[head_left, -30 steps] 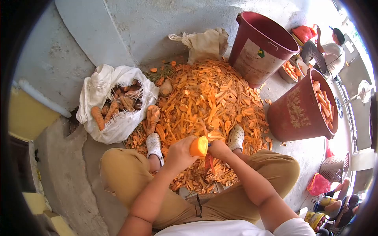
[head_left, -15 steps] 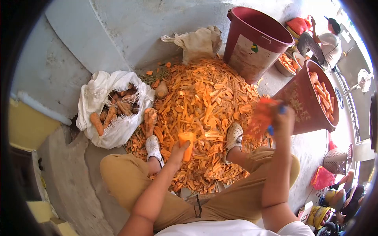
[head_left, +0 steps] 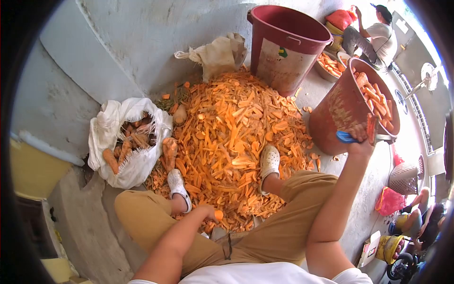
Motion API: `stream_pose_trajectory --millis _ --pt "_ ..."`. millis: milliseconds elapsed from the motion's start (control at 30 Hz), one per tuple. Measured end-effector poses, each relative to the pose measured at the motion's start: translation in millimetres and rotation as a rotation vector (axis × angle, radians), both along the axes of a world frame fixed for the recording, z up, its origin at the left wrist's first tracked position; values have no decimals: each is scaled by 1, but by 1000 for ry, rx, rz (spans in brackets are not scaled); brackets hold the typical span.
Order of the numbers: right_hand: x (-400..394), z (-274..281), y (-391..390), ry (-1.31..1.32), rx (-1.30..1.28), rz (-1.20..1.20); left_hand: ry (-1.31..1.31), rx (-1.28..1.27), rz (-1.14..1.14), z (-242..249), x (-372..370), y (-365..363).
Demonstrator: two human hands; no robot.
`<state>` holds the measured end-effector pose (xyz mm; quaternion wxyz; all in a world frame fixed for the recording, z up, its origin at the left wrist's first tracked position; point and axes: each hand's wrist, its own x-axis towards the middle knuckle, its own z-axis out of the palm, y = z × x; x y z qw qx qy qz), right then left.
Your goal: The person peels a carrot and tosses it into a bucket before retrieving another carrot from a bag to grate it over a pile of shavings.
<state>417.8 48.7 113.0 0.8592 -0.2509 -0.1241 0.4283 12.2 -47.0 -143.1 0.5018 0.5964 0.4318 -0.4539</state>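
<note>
My left hand (head_left: 207, 214) is low over the near edge of the peelings, its fingers closed round a piece of carrot (head_left: 218, 215) whose orange end shows. Out to the right, my right hand (head_left: 362, 146) is closed on a blue-handled tool (head_left: 346, 137). A reddish-orange flat part (head_left: 371, 127) sticks up by its fingers; I cannot tell whether it belongs to the tool. This hand overlaps the near side of the dark red bucket (head_left: 333, 113), which leans and holds peeled carrots (head_left: 378, 102). A large heap of carrot peelings (head_left: 231, 142) spreads between my feet.
On the left a white sack (head_left: 101, 142) holds unpeeled carrots (head_left: 125, 151). Another dark red bucket (head_left: 283, 61) stands behind the heap beside a crumpled sack (head_left: 217, 54). A person (head_left: 378, 40) sits at the back right near a basin of carrots (head_left: 326, 66). More people are at lower right.
My right hand has swung right and up, towards the bucket of carrots. My left hand has drawn down towards me with the carrot piece, which now shows only its end.
</note>
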Motion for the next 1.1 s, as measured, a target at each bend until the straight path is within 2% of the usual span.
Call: stream_pose_trajectory --millis 67,100,133,167,200,300,333,367,400,433,467,533,567,600,633,700,733,767,800,833,867,900,933,967,1033,1067,1100 --pt "0 1 3 169 29 115 -2 85 -164 9 16 27" --pt "1 3 3 106 47 120 3 129 -246 20 25 49" --pt "2 5 1 45 61 123 -46 168 -222 29 32 76" --pt "2 7 0 -14 74 124 -84 325 -175 50 42 106" --pt "-11 21 -3 -37 -28 23 -149 355 -1 107 62 141" --pt "-18 23 -2 -6 -21 78 -450 1034 373 255 112 219" --pt "-18 19 -1 2 -24 99 -829 1206 522 261 116 265" --pt "-21 19 -1 10 -48 85 -883 1348 525 318 121 265" --pt "-24 20 1 15 -71 73 -953 1525 580 351 124 265" --pt "-26 21 3 19 -94 63 -1000 1504 534 386 120 252" --pt "-28 22 4 19 -101 60 -1045 1481 488 408 114 244" --pt "-32 22 6 20 -117 56 -1205 1475 337 406 97 232" --pt "-32 21 7 -6 -87 86 -1280 1469 259 402 86 222" --pt "-32 19 6 -32 -59 119 -1192 1398 285 387 74 213" --pt "-33 16 6 -57 -35 156 -1100 1324 317 361 60 204" --pt "-43 17 7 -51 -81 159 -1095 1309 432 275 28 198" --pt "-50 20 10 -48 -101 173 -731 1191 540 241 13 182" --pt "-58 22 12 -47 -119 179 -544 1095 531 202 -5 168" --pt "-67 24 13 -43 -135 184 -229 946 498 172 -18 148" --pt "-74 20 15 -37 -155 187 -130 835 503 124 -34 126" --pt "-69 7 18 -35 -97 285 -108 615 592 74 -49 104" --pt "-57 -10 24 -32 -35 376 -48 375 562 10 -66 86" --pt "-56 -20 30 -29 24 461 -61 285 607 -30 -73 58" --pt "-70 -20 31 -21 -14 442 -70 194 650 -70 -81 30" --pt "-96 -10 35 -24 -82 398 -158 80 513 -104 -90 11" --pt "-91 -19 41 -25 -28 497 -141 12 620 -113 -93 20" --pt "-96 -20 46 -45 -30 529 -120 -60 722 -98 -97 33"
